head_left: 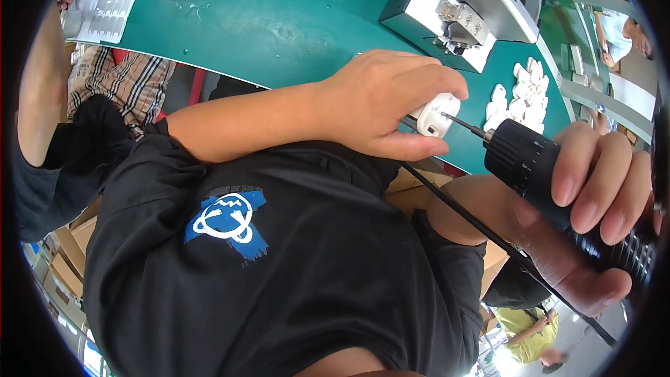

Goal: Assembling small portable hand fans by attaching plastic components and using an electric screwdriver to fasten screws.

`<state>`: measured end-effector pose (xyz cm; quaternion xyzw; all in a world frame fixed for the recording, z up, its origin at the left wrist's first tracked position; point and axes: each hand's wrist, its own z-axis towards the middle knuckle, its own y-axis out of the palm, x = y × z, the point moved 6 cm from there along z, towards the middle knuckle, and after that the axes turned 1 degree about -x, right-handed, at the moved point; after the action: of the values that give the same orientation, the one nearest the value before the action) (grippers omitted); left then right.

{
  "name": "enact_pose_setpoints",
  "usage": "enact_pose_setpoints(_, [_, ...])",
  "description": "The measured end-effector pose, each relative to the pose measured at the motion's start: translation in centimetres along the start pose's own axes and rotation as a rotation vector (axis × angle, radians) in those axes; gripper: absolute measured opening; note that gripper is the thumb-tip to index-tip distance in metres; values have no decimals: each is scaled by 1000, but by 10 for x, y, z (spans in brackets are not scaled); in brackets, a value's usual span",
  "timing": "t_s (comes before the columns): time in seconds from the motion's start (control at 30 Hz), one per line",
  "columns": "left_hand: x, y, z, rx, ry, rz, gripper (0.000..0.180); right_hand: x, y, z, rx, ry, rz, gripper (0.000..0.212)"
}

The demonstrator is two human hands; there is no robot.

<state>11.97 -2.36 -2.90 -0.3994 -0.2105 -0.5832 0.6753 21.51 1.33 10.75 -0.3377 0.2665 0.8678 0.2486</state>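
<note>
My left hand [384, 101] reaches in from the left. Its thumb and fingers pinch a small white plastic housing [431, 126] with a rounded end and a small square opening. My right hand [600, 195] is wrapped round a black electric screwdriver [520, 157] with a ribbed grip. The screwdriver's thin bit points left, its tip at the face of the white housing; whether a screw sits there is too small to tell. Below my left hand, a black cable [481, 227] slants down to the right, past my right hand. Where it begins is hidden.
Several white plastic pieces [529, 94] lie heaped on the green table [279, 28]. Behind my left hand stands a black and silver machine [453, 17]. White trays [105, 0] and a plaid cloth [118, 80] are at left. Other people [534, 335] are further off.
</note>
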Motion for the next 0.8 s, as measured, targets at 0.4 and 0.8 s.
enact_pose_setpoints(0.4, [0, 3, 0, 46, 57, -10, 52, 0, 5, 11, -99, -136, 150, 57])
enact_pose_setpoints(0.8, [-9, -15, -9, 108, 93, -111, 55, 54, -81, 14, 136, 77, -181, 27])
